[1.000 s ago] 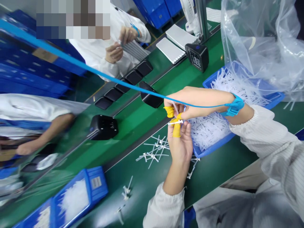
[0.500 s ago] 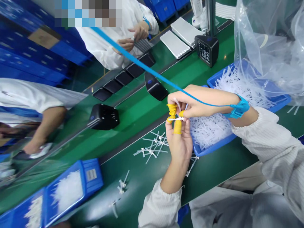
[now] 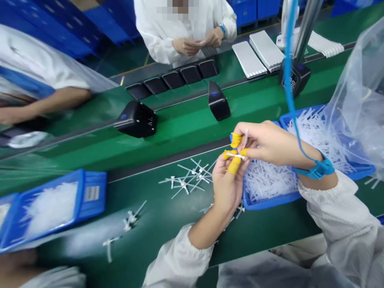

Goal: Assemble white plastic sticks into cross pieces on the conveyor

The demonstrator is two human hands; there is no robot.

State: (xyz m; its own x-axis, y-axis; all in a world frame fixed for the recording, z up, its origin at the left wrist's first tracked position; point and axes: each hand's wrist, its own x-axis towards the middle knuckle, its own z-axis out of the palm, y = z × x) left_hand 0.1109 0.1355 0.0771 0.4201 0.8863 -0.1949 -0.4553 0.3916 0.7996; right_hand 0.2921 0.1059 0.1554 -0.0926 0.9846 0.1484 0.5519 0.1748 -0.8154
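- We take the strip bin [image 3: 271, 205] as our landmark: a blue tray heaped with thin white strips, on a dark green table [image 3: 168, 224].
- At its left edge we see the left hand [image 3: 226, 186], fingertips in yellow covers [image 3: 233, 165], closed in a narrow pinch on a small white piece [image 3: 235, 155].
- Over the strip bin's far left corner, the right hand [image 3: 265, 144] curls its fingers closed around a translucent strip [image 3: 246, 138], which sticks up; its thumb meets the small white piece. We cannot tell whether strip and piece are joined.
- The right wrist wears a blue strap [image 3: 319, 170].
- Left of the strip bin we find a loose pile of joined strips [image 3: 184, 180]; well farther left, a small cluster [image 3: 132, 218] and another blue bin [image 3: 79, 200] of white strips.
- Right of and beyond the strip bin is a second strip-filled bin [image 3: 364, 173], with a clear plastic bag [image 3: 360, 80] beside it.
- Well beyond the strip bin, across a bright green band, we see a co-worker's hands [image 3: 198, 44] together, their contents too small to tell.
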